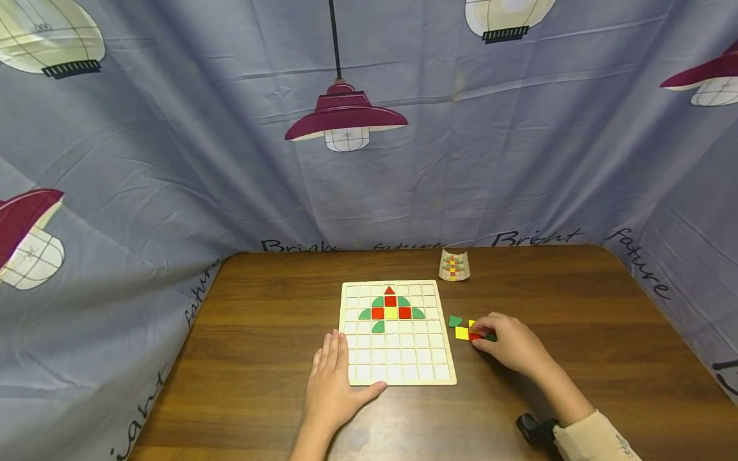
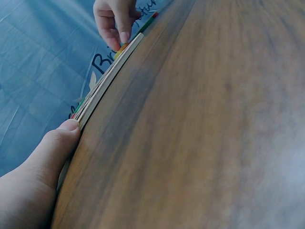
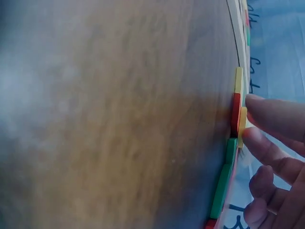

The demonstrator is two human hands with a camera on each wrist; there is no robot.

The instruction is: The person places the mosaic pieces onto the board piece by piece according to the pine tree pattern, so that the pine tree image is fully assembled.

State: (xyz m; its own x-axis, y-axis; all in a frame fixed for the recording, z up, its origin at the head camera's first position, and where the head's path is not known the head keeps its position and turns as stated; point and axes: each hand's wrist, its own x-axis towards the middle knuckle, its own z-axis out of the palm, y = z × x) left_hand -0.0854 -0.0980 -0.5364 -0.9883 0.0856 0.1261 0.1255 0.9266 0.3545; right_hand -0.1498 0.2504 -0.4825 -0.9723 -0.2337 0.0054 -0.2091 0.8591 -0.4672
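A pale wooden grid board (image 1: pixel 401 355) holds red, green and yellow tiles set as a tree-like figure with a red triangle (image 1: pixel 389 291) on top. My left hand (image 1: pixel 332 390) rests along its lower left corner, fingers straight up the side and thumb at the near edge. To the right of the board, my right hand (image 1: pixel 515 346) pinches a yellow tile (image 3: pixel 243 126) between thumb and fingertip, beside a red tile (image 3: pixel 236 114). Another yellow square (image 1: pixel 462 333) and a green quarter-round tile (image 1: pixel 455 321) lie left of the fingers. The hand partly hides more green pieces (image 3: pixel 220 191).
Behind the board, a small curled card (image 1: pixel 454 266) with a printed coloured figure stands on the brown wooden table (image 1: pixel 271 320). A lamp-patterned cloth (image 1: pixel 369 192) hangs behind and around the table. My right wrist wears a black strap (image 1: pixel 539 430).
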